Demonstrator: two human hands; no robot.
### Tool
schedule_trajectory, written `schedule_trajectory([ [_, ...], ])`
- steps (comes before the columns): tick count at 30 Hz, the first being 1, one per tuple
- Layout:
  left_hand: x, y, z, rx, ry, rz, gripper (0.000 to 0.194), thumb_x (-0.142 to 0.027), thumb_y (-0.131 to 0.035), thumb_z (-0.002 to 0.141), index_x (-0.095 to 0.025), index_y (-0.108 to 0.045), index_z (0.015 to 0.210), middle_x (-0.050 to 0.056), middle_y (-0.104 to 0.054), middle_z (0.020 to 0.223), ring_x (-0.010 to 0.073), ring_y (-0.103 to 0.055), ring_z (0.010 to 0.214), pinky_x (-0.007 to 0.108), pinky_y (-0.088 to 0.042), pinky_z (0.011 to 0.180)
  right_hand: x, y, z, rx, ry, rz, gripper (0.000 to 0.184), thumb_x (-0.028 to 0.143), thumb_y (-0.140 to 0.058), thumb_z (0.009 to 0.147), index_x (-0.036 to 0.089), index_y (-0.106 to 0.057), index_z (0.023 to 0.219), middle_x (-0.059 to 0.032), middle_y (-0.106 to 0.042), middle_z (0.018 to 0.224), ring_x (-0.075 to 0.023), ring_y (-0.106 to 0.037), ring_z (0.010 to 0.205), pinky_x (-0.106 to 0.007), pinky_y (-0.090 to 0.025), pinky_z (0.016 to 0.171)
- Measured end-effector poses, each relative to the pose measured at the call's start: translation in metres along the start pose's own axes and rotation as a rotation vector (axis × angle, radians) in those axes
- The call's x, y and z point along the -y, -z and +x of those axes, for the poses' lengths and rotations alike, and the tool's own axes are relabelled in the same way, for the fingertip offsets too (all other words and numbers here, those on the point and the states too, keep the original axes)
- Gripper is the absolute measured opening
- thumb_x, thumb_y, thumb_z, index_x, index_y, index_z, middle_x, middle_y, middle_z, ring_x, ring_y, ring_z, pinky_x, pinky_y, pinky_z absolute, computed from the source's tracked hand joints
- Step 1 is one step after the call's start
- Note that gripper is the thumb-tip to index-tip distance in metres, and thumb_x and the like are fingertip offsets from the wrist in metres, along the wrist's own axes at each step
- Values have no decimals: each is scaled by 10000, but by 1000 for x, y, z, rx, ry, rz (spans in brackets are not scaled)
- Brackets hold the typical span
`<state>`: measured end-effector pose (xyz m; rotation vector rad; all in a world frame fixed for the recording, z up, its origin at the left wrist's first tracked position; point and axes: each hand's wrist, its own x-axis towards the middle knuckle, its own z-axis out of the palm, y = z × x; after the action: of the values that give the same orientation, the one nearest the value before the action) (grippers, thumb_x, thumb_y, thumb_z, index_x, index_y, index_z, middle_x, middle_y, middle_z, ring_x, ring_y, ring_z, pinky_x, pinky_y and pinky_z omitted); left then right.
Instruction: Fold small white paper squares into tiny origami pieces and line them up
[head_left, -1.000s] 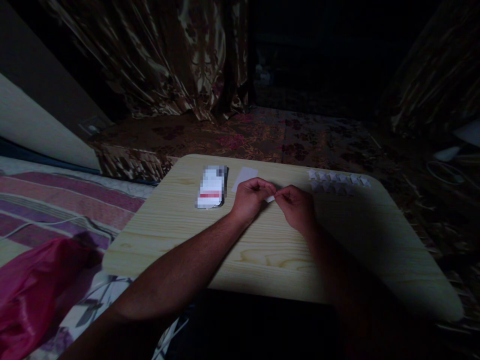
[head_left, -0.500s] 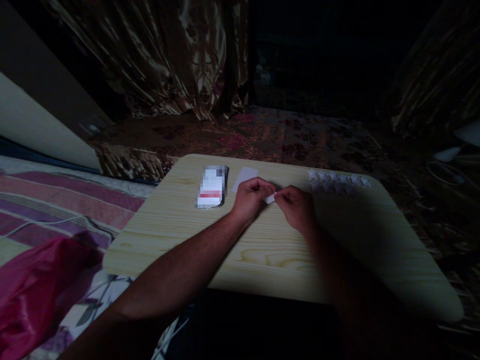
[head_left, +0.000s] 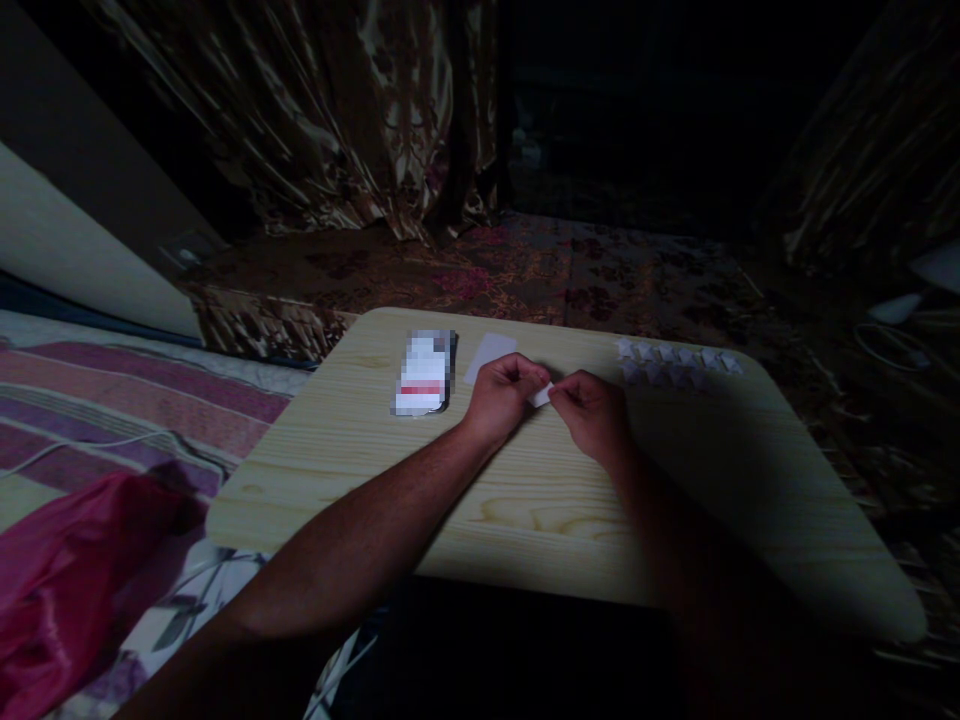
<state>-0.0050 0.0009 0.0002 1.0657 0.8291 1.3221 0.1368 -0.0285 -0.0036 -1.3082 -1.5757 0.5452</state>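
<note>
Your left hand and right hand had fingertips clamped on white paper. Folded pieces lay toward three o'clock.

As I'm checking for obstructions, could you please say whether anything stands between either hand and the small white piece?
Nothing visible does; the left hand and right hand both touch the white piece.

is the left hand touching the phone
Apart: the head view shows a strip of table between the left hand and the phone.
</note>
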Motion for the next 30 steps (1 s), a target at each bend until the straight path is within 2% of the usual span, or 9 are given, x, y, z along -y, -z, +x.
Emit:
schedule_trajectory([
  [10, 5, 2, 2, 68, 59, 6, 321, -307, -820, 617, -133, -688, 853, 23, -685, 747, 104, -583, 631, 245, -443, 632, -1, 3, 4, -34, -46, -5, 202, 363, -601, 772, 178, -648, 706, 16, -604, 581, -124, -532, 548, -231, -399, 538],
  [14, 5, 2, 1, 106, 86, 34, 327, -284, -841, 575, -134, -656, 799, 12, -675, 736, 97, -558, 603, 233, -414, 590, -6, 5, 8, -60, -85, 3, 209, 378, -590, 780, 183, -647, 727, 5, -630, 605, -138, -557, 568, -240, -414, 545],
  [20, 4, 0, 0, 91, 67, 66, 269, -353, -779, 661, -148, -610, 703, -34, -558, 582, 62, -432, 496, 211, -298, 491, -9, 7, 10, -44, -121, 49, 212, 395, -601, 775, 192, -635, 726, 17, -610, 574, -135, -543, 535, -239, -401, 516],
  [25, 6, 2, 1, 134, 80, 186, 286, -377, -775, 651, -152, -604, 694, -30, -561, 594, 66, -423, 487, 216, -290, 482, -3, 8, 12, -77, -171, 144, 207, 386, -620, 746, 182, -652, 774, 5, -634, 612, -144, -572, 562, -242, -431, 530],
  [30, 10, 5, 1, 168, 54, 313, 286, -384, -757, 660, -149, -594, 666, -26, -565, 597, 70, -428, 495, 216, -294, 483, -3, 11, 13, -86, -162, 108, 207, 377, -610, 750, 178, -663, 753, -9, -658, 643, -145, -583, 587, -246, -441, 558],
])
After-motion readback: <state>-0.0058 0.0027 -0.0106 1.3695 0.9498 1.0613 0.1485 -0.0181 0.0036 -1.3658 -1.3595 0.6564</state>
